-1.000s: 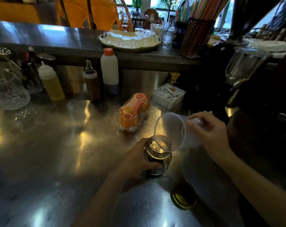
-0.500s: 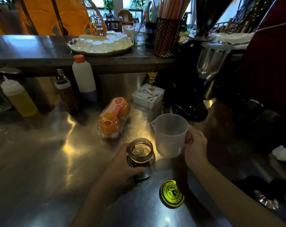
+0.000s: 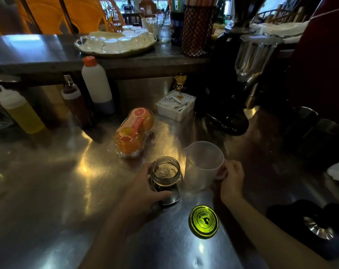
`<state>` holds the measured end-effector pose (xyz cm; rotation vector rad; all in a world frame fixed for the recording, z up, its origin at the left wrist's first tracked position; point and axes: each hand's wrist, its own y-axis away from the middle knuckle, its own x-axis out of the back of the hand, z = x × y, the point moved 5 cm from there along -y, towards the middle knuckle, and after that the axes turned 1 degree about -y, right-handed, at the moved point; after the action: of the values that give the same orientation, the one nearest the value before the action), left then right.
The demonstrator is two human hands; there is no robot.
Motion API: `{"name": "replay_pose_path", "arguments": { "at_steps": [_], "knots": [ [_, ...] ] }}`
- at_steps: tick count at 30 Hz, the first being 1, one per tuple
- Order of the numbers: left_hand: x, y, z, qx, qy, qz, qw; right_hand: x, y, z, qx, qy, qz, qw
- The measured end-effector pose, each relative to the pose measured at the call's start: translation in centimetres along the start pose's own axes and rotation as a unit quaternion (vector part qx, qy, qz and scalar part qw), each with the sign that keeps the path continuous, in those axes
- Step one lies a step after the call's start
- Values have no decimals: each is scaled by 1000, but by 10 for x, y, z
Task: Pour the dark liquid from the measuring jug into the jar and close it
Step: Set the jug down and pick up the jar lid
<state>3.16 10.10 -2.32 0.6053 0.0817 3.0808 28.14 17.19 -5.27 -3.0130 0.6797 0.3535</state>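
Left hand [image 3: 145, 188] is wrapped around the jar [image 3: 166, 179], fingers curled round its far side and thumb on the near side, so it's got a proper grip on the glass. The jar stands upright on the steel bench [image 3: 48, 191], open at the top, dark liquid sitting in the lower part. Right hand [image 3: 231, 178] is closed on the handle of the measuring jug [image 3: 203, 164], which is upright just to the right of the jar, base down at the bench and looking empty inside. Can't tell if jug and jar actually touch, they're really close though.

The lid [image 3: 203, 221] is lying flat on the bench nearer the front edge, a greenish-gold disc with a dark logo, between the two forearms and apart from the jar.

Further back toward the middle of the bench there's a clear plastic pack of oranges [image 3: 134, 131], then a small white tray of sachets [image 3: 176, 104] behind it to the right. Along the back edge on the left: a yellow squeeze bottle [image 3: 21, 111], a dark brown bottle [image 3: 76, 102] and a white bottle with an orange cap [image 3: 97, 84]. A black grinder [image 3: 234, 105] stands at the back right. Up on the raised shelf behind sits a tray of glass cups [image 3: 116, 43] and a mesh holder of straws [image 3: 198, 28].
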Motion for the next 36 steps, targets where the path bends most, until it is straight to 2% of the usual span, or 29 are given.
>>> {"name": "replay_pose_path", "arguments": {
  "at_steps": [5,9,15,17,20,24,28,32,34,36],
  "knots": [
    [1,-2,0,-2,0,-3,1000,0,-3,-11,42,63,-28,997],
    [-1,1,5,-8,20,8,1000,4,-6,-13,37,124,-53,990],
    [11,3,8,-17,28,44,998,-7,-6,-48,165,297,-95,936],
    [-14,3,0,0,22,-5,1000,29,3,-43,147,339,-71,927],
    [-7,4,1,-2,7,14,1000,31,22,-39,162,362,-150,906],
    [0,0,2,-12,-2,23,1000,24,54,-26,180,409,-307,840],
    [-3,1,-1,-11,-10,29,999,33,79,5,178,483,-424,745],
    [-2,0,-2,-12,-16,38,999,38,93,23,222,513,-478,677],
    [-2,0,-2,-14,-13,39,999,37,96,25,247,518,-483,661],
    [-1,0,-3,-15,-14,38,999,36,96,24,262,517,-477,661]
  ]
}}
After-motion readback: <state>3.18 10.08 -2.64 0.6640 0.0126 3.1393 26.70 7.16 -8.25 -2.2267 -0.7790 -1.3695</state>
